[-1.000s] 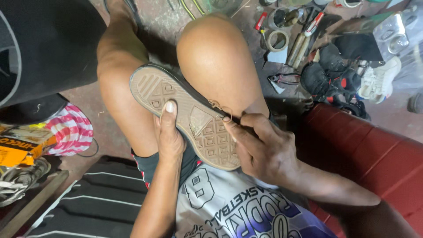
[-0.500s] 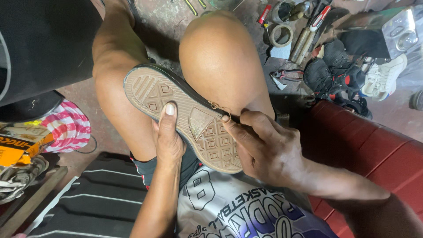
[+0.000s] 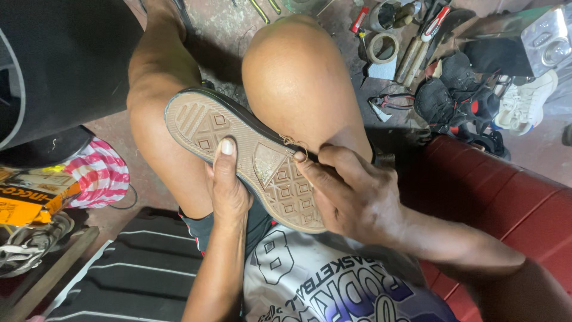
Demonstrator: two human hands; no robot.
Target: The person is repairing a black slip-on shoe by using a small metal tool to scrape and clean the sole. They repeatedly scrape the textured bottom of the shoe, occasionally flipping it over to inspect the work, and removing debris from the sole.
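Both hands, left hand (image 3: 229, 191) and right hand (image 3: 348, 197), grip shoe (image 3: 250, 158) sole-up

Shoe (image 3: 250, 164) sole-up between both hands

A tape roll (image 3: 383, 48) and what look like pliers (image 3: 390, 102) lie on the floor (image 3: 220, 27) beside dark shoes (image 3: 456, 95); a striped cloth (image 3: 98, 173) sits left.

Orange-yellow flat package (image 3: 27, 200) lies far left.
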